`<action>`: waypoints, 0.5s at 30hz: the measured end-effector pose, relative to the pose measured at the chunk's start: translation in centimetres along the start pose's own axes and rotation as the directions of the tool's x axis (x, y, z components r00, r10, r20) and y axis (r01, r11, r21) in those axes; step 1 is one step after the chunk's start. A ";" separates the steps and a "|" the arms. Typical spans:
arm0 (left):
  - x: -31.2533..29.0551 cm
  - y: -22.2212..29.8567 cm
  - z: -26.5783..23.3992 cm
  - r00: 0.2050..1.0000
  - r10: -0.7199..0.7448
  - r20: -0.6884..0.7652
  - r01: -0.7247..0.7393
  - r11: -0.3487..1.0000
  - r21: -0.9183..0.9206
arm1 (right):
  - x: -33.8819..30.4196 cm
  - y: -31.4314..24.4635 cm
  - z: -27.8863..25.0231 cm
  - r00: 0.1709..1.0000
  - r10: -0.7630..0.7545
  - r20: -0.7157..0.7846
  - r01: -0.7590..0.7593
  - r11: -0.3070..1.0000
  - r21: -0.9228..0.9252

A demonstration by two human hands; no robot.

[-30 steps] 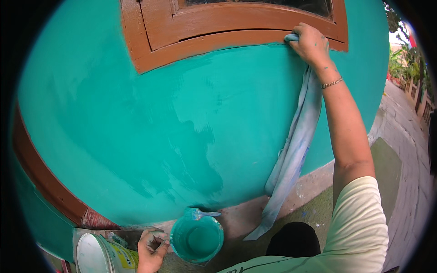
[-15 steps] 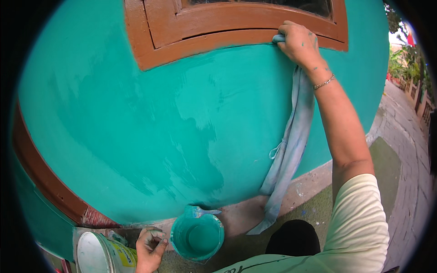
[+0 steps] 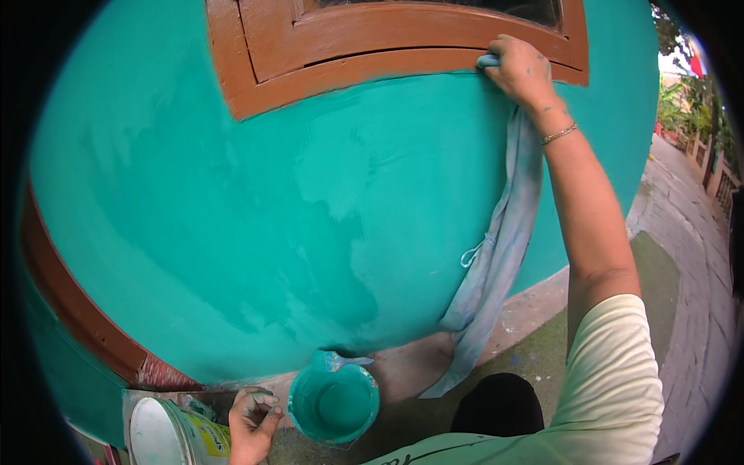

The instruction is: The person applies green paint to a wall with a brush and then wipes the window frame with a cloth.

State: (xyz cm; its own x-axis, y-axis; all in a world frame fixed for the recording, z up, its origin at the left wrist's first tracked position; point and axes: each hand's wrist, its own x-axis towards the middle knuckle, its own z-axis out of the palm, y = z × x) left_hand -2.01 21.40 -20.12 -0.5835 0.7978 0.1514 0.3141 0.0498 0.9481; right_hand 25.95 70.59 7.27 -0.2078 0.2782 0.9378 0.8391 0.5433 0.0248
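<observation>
Up at the lower edge of the brown window frame (image 3: 387,68), my right hand (image 3: 524,74) is closed on a rag (image 3: 521,186). A bunched bit of it shows at my fingertips, against the frame's bottom strip. From that hand the long grey-blue cloth hangs down along the turquoise wall (image 3: 256,209), its lower end near the ground. My left hand (image 3: 254,426) is low at the bottom, its fingers curled in toward the thumb, with nothing visible in them. Just right of it stands a bucket of turquoise paint (image 3: 341,407), with a paintbrush (image 3: 347,361) lying across its far rim.
Left of my left hand is a white-lidded paint pail (image 3: 159,434) with a yellow and green side. A brown frame (image 3: 77,302) curves along the left. A concrete ledge (image 3: 418,364) runs along the wall's foot, and a paved path (image 3: 690,248) lies at right.
My right hand has slid slightly right along the frame's bottom edge with the rag. My left hand, the bucket and the brush look unchanged.
</observation>
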 end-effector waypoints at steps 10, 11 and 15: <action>-0.1 0.3 0.5 1.000 0.019 0.003 -0.019 0.999 0.039 | -0.9 -2.9 -0.8 0.999 -0.035 0.038 0.030 0.994 0.107; -0.2 0.3 0.3 1.000 0.023 0.004 -0.023 0.998 0.050 | -0.8 -2.4 -0.5 0.999 -0.040 0.028 0.036 0.992 0.118; -0.6 0.4 -0.5 0.997 0.073 -0.016 -0.072 0.997 0.033 | 0.2 -2.9 -0.8 0.996 0.000 0.086 -0.009 0.995 0.100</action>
State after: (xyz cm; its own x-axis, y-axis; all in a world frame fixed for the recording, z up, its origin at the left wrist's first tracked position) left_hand -1.89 20.61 -19.66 -0.5710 0.7897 0.2243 0.3796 0.0117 0.9251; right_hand 23.91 68.44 7.66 -0.2500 0.3454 0.9046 0.7863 0.6176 -0.0186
